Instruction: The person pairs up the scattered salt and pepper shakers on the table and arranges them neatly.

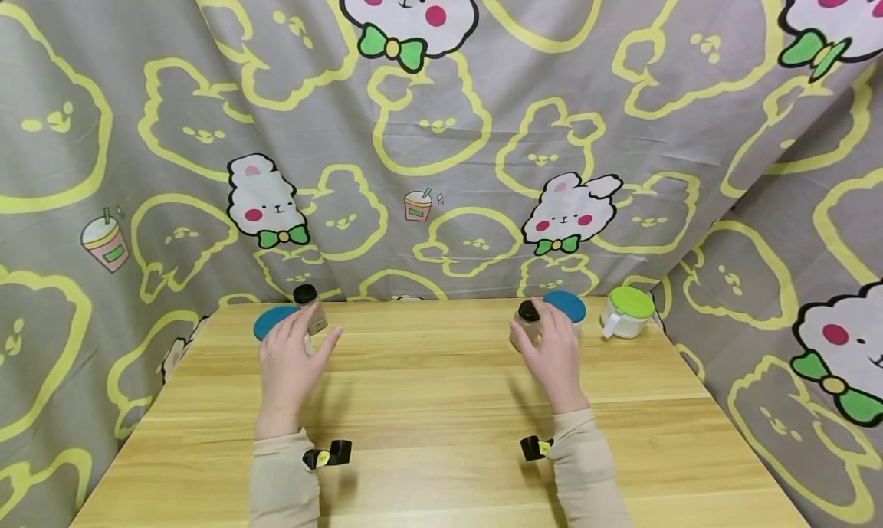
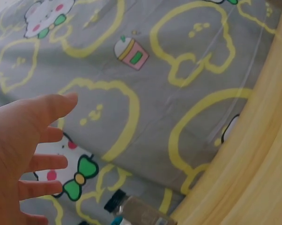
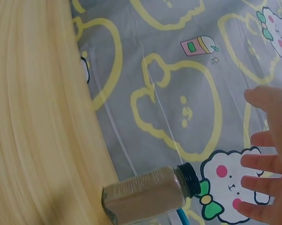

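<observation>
My left hand [image 1: 288, 363] hovers over the left half of the table, its thumb and fingers spread with nothing between them. Just beyond it stand a clear jar with a black lid [image 1: 317, 323] and a container with a blue lid [image 1: 272, 324], partly hidden by the hand. On the right side my right hand [image 1: 557, 359] is held up the same way, fingers apart and empty. Near its thumb is a second black-lidded jar [image 3: 145, 197] with brownish contents. Behind that hand sits another blue-lidded container [image 1: 566, 307]. Whether either hand touches a jar cannot be told from the head view; the wrist views show gaps.
A white mug with a green lid [image 1: 624, 323] stands at the table's back right corner. The wooden table [image 1: 428, 405] ends against a grey patterned curtain [image 1: 455, 152]. Black wrist-worn devices [image 1: 338, 453] stick out inward from both sleeves.
</observation>
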`<state>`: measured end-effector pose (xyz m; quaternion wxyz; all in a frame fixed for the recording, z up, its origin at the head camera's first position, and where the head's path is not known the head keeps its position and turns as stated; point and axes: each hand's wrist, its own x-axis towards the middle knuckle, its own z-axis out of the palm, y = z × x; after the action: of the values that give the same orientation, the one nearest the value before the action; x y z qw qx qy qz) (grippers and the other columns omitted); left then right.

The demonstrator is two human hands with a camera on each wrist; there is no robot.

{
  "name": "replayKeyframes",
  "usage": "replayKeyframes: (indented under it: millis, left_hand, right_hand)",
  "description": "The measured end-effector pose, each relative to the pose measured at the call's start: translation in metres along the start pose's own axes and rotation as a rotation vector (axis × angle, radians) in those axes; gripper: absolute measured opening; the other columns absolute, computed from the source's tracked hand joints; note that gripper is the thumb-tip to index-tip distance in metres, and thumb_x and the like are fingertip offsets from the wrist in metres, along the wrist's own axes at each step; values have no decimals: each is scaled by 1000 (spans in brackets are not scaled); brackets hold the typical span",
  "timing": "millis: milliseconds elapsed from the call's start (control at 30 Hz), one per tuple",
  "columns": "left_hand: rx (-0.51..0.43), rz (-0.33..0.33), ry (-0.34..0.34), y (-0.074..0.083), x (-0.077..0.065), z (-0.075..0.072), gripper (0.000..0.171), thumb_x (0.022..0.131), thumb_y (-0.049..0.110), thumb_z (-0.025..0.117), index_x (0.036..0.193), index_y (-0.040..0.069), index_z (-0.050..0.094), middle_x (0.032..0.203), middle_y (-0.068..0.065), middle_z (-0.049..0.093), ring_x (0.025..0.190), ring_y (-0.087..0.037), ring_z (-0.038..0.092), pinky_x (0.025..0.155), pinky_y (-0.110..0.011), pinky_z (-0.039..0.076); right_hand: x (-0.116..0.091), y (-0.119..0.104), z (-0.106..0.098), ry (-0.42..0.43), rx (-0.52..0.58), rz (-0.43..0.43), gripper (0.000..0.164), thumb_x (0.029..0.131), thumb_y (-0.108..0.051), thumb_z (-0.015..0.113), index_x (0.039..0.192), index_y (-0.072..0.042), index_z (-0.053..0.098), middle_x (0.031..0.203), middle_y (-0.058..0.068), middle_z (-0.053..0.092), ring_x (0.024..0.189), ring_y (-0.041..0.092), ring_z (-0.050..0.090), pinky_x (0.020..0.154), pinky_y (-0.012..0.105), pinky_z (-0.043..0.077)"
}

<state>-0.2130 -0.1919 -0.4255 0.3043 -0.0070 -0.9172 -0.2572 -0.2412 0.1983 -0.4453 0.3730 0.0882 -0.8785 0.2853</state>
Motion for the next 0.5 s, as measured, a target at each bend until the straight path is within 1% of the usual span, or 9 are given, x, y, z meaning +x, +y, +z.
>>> replayKeyframes:
  millis: [100,200,400,500]
  left_hand:
    - [1,-32,-4,-7,-2,-2,62,89,45,67,140,14,52,138,-18,54,129,-41,45,106,-63,31]
    - [-2,-60,-5,-14,-3,-5,62,89,45,67,141,14,52,139,-18,54,129,-42,45,104,-64,32]
    - [-16,-103,20,-30,-4,-17,60,89,41,68,140,11,53,137,-22,55,127,-46,46,105,-62,34]
    - [-11,-146,6,-36,-5,-23,61,91,42,65,141,11,51,140,-23,53,129,-47,45,105,-63,33]
  right_hand:
    - [0,3,-1,-19,-1,29,55,87,-31,72,133,-4,56,130,21,58,123,39,51,103,56,40]
    - [0,7,-2,-19,-2,48,56,87,-31,72,133,-3,57,129,22,58,123,40,51,104,56,40]
    - [1,17,-4,5,7,67,56,86,-28,73,133,-1,56,128,24,58,121,42,51,101,57,42]
    - [2,21,-6,-7,1,95,57,88,-31,71,134,-2,55,129,24,57,122,43,50,102,57,41]
